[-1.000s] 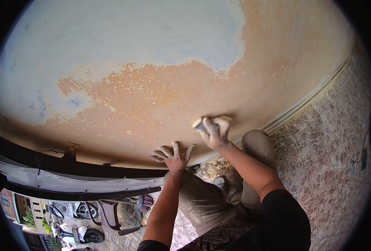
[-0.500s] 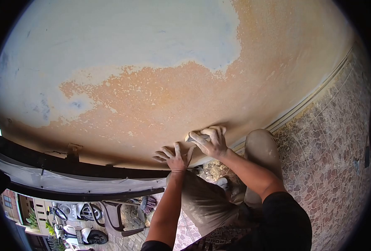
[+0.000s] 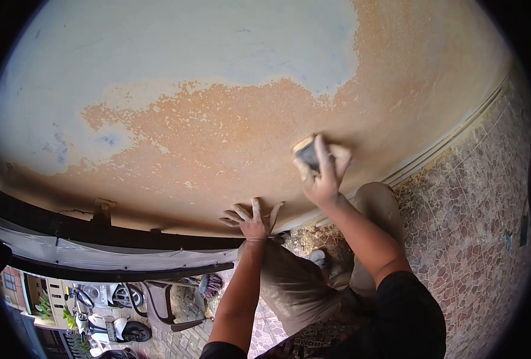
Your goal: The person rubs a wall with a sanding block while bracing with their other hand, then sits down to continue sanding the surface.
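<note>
My right hand (image 3: 327, 175) grips a small sanding block (image 3: 308, 154), dark on its back with a pale tan edge, at the wall's lower part. Motion slightly blurs this hand. The wall (image 3: 247, 137) shows a rough orange-brown patch with flecks of old coating, bordered above by pale, smooth paint. To the left and lower down, my left hand (image 3: 255, 223) lies against the wall with its fingers spread, holding nothing. Pale dust coats the fingers of both hands. The face of the block towards the wall is hidden.
My bent knee (image 3: 375, 200) is close to the wall's base. Dusty patterned tiles (image 3: 451, 251) cover the floor on the right. A dark frame edge (image 3: 128, 236) borders the wall at left. Beyond it are a brown chair (image 3: 160, 305) and parked motorcycles (image 3: 113, 329).
My right hand has moved up and to the right across the wall with the sanding block, away from my left hand. The left hand stays in nearly the same place.
</note>
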`<state>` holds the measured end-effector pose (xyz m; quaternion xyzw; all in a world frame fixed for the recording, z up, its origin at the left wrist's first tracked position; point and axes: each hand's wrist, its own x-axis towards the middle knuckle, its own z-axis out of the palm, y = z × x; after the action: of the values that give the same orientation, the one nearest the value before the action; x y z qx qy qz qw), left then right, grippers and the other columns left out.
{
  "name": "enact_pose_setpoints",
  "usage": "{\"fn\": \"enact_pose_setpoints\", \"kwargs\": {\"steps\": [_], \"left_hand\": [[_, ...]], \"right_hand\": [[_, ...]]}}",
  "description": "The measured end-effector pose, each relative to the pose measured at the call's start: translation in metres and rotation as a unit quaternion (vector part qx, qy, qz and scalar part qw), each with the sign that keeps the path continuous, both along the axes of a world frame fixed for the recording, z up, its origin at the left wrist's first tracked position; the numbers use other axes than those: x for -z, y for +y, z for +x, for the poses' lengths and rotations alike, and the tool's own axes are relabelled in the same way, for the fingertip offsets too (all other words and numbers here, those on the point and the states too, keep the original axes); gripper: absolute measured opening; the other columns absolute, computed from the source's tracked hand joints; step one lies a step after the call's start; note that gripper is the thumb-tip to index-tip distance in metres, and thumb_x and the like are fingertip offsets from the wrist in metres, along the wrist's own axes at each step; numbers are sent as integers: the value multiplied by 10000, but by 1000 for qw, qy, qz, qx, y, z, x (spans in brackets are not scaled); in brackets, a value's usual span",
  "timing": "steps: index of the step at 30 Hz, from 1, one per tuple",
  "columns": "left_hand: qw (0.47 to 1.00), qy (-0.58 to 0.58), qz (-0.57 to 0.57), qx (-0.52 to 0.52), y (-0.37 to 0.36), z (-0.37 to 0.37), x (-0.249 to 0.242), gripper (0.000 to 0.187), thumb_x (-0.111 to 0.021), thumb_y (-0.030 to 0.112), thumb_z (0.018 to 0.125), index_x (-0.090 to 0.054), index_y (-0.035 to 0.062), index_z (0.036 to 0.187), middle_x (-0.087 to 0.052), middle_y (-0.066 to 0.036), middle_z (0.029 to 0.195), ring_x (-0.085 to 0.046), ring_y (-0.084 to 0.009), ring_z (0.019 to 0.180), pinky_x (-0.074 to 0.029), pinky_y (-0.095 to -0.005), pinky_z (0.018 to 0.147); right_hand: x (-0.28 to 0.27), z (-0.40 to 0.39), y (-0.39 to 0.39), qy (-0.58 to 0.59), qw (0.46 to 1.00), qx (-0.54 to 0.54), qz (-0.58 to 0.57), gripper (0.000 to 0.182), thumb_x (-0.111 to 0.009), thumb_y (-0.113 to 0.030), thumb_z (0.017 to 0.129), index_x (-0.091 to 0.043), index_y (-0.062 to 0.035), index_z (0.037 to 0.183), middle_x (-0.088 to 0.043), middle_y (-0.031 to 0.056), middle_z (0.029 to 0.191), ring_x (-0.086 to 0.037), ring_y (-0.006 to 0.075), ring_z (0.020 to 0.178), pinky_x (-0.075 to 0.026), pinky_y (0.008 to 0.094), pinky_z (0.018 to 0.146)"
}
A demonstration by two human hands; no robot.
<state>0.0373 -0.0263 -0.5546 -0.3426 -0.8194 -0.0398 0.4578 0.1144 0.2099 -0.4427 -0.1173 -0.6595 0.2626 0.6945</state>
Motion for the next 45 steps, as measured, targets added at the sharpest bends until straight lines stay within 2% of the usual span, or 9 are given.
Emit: {"fn": "enact_pose_setpoints", "kwargs": {"steps": [4,8,15,21,25,28,31,39,45], "left_hand": [[1000,4,4,2,4,2,-5,1156,-781,780,678,-337,173,1556,-8,-407,1615,82,-703,1438,22,-872,1036],[1000,8,-3,14,-1,-2,-2,1111,-777,744,720,-333,171,1562,-1,-385,1632,109,-684,1447,46,-865,1041],[1000,-22,22,1,-1,5,1,981,-780,760,702,-449,243,1466,35,-320,1662,92,-680,1453,11,-880,1035],[1000,-21,7,-1,-2,4,0,1087,-767,783,693,-333,280,1553,66,-306,1669,135,-652,1464,35,-874,1037],[1000,3,2,8,2,0,-9,1165,-774,764,705,-275,186,1586,18,-368,1642,94,-671,1459,35,-867,1043],[1000,-7,2,8,2,3,-3,1176,-769,770,705,-261,189,1593,18,-391,1629,78,-692,1446,34,-870,1039],[1000,5,-4,10,6,0,-8,1165,-770,754,717,-256,188,1595,35,-385,1632,95,-685,1448,35,-868,1044],[999,-6,31,13,2,4,-2,980,-780,756,706,-440,246,1471,39,-318,1659,99,-684,1449,9,-885,1032],[1000,-11,-14,-9,-2,1,1,1084,-774,759,703,-391,159,1521,-35,-395,1619,37,-723,1426,-6,-885,1028]], "right_hand": [[-5,-6,16,28,997,34,-58,680,-823,-220,871,-538,27,1436,-460,144,1162,-474,255,1002,-441,359,856],[78,11,-41,-139,975,-54,166,632,-887,-307,746,-675,-305,1341,-508,-41,1043,-500,176,977,-341,388,882],[-36,4,20,11,998,39,-56,637,-804,-128,889,-521,49,1431,-463,168,1172,-501,262,1017,-484,342,815],[57,13,-28,-114,982,-20,148,601,-890,-347,742,-699,-297,1310,-548,-41,1035,-507,175,976,-344,403,879],[-32,9,22,6,998,12,-67,591,-769,-84,900,-525,32,1426,-468,127,1171,-525,232,991,-534,333,767],[-4,-3,11,11,999,41,-17,612,-792,-150,901,-527,42,1419,-470,144,1181,-527,252,999,-519,368,805],[75,10,-37,-116,982,-51,142,647,-895,-339,742,-660,-329,1345,-548,-41,1000,-523,156,935,-350,377,856],[-3,-7,4,59,992,-31,-104,763,-906,-264,760,-576,-116,1432,-528,62,1096,-488,223,968,-394,391,847],[78,15,-33,-145,965,-56,213,574,-829,-285,795,-661,-308,1344,-543,-24,1048,-533,165,920,-353,387,852]]}}
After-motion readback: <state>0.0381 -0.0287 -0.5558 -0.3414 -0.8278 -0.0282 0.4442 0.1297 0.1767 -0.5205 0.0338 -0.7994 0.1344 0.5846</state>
